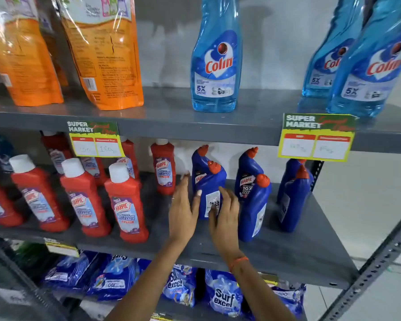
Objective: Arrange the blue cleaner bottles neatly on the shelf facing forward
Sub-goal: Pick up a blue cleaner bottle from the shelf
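Observation:
Several dark blue cleaner bottles with orange caps stand at the right of the middle shelf (pixel 294 253). My left hand (pixel 183 212) and my right hand (pixel 225 216) clasp the front-left blue bottle (pixel 214 179) from both sides; its white back label faces me. Another blue bottle (pixel 199 157) stands just behind it. To the right, a rear bottle (pixel 247 174) shows its front label, while the front bottle (pixel 255 212) is turned sideways. A further pair (pixel 293 198) at the far right is also turned away.
Red cleaner bottles (pixel 125 202) with white caps fill the left of the same shelf. Light blue glass-cleaner bottles (pixel 214 63) and orange pouches (pixel 107 52) stand on the shelf above. Price tags (pixel 315 137) hang from its edge. Detergent bags (pixel 222 295) lie below.

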{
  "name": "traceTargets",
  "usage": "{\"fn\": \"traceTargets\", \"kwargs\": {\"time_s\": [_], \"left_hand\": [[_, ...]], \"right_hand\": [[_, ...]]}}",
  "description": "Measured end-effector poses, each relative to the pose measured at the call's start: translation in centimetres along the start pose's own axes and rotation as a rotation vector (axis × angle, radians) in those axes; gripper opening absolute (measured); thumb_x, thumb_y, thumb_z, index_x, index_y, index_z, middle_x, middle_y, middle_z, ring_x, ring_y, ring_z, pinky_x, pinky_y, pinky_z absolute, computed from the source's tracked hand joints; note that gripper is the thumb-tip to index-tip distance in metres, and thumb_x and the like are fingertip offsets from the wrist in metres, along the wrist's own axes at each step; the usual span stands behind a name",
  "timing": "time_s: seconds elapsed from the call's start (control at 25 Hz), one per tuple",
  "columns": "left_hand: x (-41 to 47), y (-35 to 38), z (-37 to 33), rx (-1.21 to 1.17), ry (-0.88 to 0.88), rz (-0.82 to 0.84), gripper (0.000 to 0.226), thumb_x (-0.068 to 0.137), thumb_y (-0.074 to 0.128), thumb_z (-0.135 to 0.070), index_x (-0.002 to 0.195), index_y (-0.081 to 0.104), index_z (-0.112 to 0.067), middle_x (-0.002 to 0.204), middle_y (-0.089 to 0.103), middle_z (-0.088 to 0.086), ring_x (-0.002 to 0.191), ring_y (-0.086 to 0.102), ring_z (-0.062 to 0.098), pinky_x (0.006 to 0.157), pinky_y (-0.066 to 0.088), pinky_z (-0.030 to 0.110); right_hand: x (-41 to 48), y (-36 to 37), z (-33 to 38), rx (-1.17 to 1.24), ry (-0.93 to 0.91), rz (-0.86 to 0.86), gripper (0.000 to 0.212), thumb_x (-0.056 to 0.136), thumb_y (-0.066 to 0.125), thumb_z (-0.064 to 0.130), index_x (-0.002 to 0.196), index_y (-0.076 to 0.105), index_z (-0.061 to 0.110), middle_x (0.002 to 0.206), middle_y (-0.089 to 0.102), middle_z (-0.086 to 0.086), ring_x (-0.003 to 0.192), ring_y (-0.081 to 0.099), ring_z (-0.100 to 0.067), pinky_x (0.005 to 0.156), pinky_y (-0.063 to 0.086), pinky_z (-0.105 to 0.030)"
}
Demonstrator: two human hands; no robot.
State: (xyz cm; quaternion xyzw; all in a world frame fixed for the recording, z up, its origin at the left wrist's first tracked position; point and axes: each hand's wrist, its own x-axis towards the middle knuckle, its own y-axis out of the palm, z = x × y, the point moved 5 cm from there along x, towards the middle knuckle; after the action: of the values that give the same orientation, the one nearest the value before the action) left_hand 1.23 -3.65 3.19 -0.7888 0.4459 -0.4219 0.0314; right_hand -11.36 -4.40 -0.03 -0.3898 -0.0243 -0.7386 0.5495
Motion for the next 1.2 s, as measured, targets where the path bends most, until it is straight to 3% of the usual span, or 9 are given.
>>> {"fn": "traceTargets", "kwargs": {"time_s": [0.12,0.32,0.48,0.6,0.72,0.8,0.92,1.08,1.2], "left_hand": [[1.9,3.0,3.8,-0.169,-0.202,0.28,0.054,0.087,0.06,-0.02,0.135,0.04,-0.009,0.136,0.053,0.01,0.124,0.049,0.022,0.096,0.038,0.019],[4.8,6.9,7.0,-0.415,-0.382,0.524,0.054,0.08,0.069,-0.014,0.129,0.047,-0.01,0.126,0.059,0.011,0.118,0.056,0.025,0.098,0.047,0.037],[4.9,7.6,7.9,-0.539,-0.47,0.529,0.052,0.074,0.074,-0.018,0.122,0.054,-0.021,0.117,0.063,0.003,0.103,0.062,0.014,0.091,0.052,0.034],[5.4,7.2,8.1,-0.561,-0.479,0.47,0.051,0.073,0.075,-0.018,0.121,0.057,-0.016,0.112,0.067,0.005,0.099,0.065,0.015,0.084,0.056,0.03],[6.3,5.8,7.4,-0.639,-0.509,0.436,0.04,0.075,0.072,-0.009,0.113,0.06,-0.011,0.102,0.07,0.006,0.089,0.068,0.015,0.069,0.056,0.018],[6.7,5.1,7.0,-0.685,-0.547,0.447,0.034,0.077,0.07,-0.008,0.109,0.061,-0.012,0.098,0.07,0.001,0.083,0.068,0.009,0.062,0.055,0.016],[6.6,5.1,6.6,-0.737,-0.569,0.465,0.024,0.082,0.065,-0.011,0.103,0.061,-0.021,0.101,0.069,-0.002,0.086,0.068,0.007,0.07,0.056,0.018],[5.7,5.9,4.9,-0.752,-0.518,0.492,0.044,0.084,0.064,-0.025,0.12,0.044,-0.04,0.11,0.063,-0.019,0.099,0.062,-0.003,0.085,0.051,0.021],[5.5,6.0,4.0,-0.668,-0.519,0.462,0.063,0.067,0.076,-0.04,0.121,0.043,-0.033,0.109,0.064,-0.012,0.102,0.062,0.007,0.09,0.05,0.029]], "right_hand": [[0.1,3.7,-4.2,-0.078,0.301,0.173,0.06,0.082,0.055,0.007,0.137,0.032,-0.001,0.135,0.043,-0.028,0.125,0.041,-0.042,0.109,0.035,-0.048],[0.6,5.8,-7.2,-0.071,0.512,0.262,0.077,0.081,0.064,0.01,0.144,0.019,0.002,0.142,0.04,-0.024,0.126,0.045,-0.04,0.106,0.038,-0.044],[0.5,6.4,-7.3,-0.031,0.509,0.227,0.082,0.08,0.068,0.015,0.144,0.019,0.005,0.143,0.04,-0.021,0.129,0.043,-0.035,0.108,0.037,-0.043],[0.9,6.5,-7.9,0.054,0.496,0.256,0.079,0.08,0.069,0.02,0.143,0.023,0.01,0.142,0.046,-0.012,0.126,0.049,-0.027,0.106,0.041,-0.041],[1.3,6.3,-8.6,0.231,0.539,0.299,0.063,0.076,0.074,0.027,0.13,0.042,0.021,0.125,0.063,-0.003,0.111,0.061,-0.017,0.1,0.049,-0.041],[1.6,6.3,-8.6,0.453,0.633,0.34,0.049,0.076,0.075,0.016,0.118,0.052,0.022,0.109,0.068,0.0,0.098,0.066,-0.015,0.092,0.054,-0.041],[1.9,6.4,-8.2,0.648,0.703,0.308,0.043,0.074,0.075,0.003,0.108,0.057,0.022,0.098,0.07,0.001,0.084,0.068,-0.014,0.073,0.061,-0.032],[1.8,6.7,-7.6,0.571,0.666,0.164,0.044,0.074,0.075,0.006,0.11,0.05,0.015,0.105,0.068,-0.01,0.091,0.066,-0.024,0.082,0.056,-0.041],[1.4,6.7,-7.0,0.552,0.633,0.131,0.042,0.075,0.073,0.002,0.105,0.044,0.007,0.09,0.061,0.0,0.078,0.059,-0.014,0.071,0.052,-0.02]]}}
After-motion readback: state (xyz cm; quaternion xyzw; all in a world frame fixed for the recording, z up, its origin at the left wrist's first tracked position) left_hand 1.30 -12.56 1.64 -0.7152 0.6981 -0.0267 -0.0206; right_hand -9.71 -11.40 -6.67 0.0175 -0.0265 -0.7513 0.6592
